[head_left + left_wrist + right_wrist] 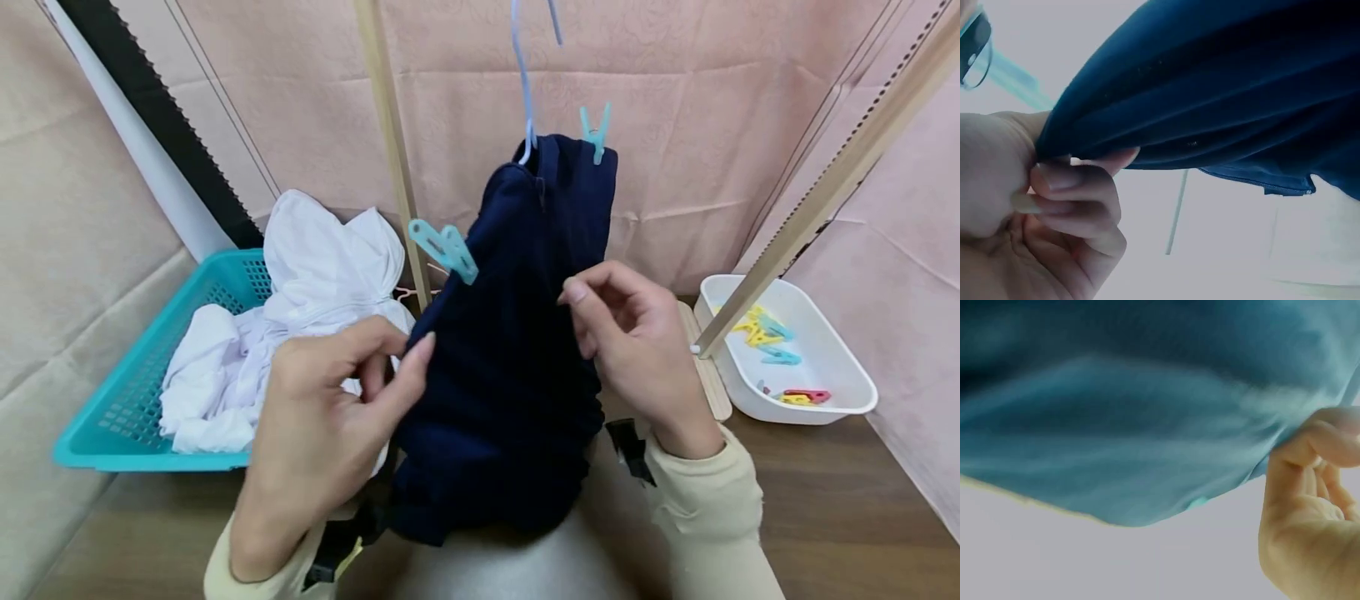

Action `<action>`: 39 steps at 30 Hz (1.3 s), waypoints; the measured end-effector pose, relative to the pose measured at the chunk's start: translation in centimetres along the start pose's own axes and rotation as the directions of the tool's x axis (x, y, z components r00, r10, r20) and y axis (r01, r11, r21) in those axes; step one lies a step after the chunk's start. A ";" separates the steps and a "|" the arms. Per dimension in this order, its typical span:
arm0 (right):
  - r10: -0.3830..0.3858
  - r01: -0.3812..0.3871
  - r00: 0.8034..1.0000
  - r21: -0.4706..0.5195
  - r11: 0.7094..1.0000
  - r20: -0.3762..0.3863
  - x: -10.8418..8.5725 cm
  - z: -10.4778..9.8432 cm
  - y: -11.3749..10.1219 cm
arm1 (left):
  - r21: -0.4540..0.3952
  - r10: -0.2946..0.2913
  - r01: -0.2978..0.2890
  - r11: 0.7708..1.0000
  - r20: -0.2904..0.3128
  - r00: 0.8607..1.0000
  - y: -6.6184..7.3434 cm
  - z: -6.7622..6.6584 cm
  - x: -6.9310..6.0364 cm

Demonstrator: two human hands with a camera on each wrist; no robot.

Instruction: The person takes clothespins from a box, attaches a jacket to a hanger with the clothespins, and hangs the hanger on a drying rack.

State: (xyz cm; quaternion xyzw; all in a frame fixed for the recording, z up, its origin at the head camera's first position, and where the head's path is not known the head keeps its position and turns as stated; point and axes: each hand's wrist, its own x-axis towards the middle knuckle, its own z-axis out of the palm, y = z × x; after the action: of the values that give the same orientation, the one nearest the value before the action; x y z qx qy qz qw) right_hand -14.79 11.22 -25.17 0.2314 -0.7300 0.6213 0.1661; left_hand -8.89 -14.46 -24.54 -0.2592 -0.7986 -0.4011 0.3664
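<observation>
A dark navy garment [510, 375] hangs from a light blue wire hanger [522, 75]. At its left edge my left hand [337, 425] pinches the cloth between thumb and fingers; the left wrist view shows the fold of fabric [1147, 119] running from those fingertips. My right hand [637, 350] pinches the garment near its right side, and in the right wrist view the cloth [1122, 450] draws toward the fingers. One turquoise clothespin [446, 248] is clipped on the upper left edge, another turquoise clothespin [596, 135] on the upper right corner.
To the left, a teal basket [153, 460] holds white clothes [322, 275]. A white tub [847, 367] with several coloured clothespins [765, 329] is at the right. Wooden posts [390, 125] stand behind the garment and near the tub. The floor [847, 500] is brown wood.
</observation>
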 end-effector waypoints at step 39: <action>0.444 -0.168 0.794 -0.553 0.816 0.414 1.9 -3.5 9.6 | 0.168 -0.187 0.201 0.965 -0.099 0.977 -3.3 -0.8 3.3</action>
State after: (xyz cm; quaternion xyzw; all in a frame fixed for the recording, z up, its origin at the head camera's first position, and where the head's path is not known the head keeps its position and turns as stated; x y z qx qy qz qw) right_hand -21.75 15.53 -31.52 0.2167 -0.9075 0.3474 -0.0937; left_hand -12.82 -16.54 -23.09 -0.1293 -0.8368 -0.3728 0.3795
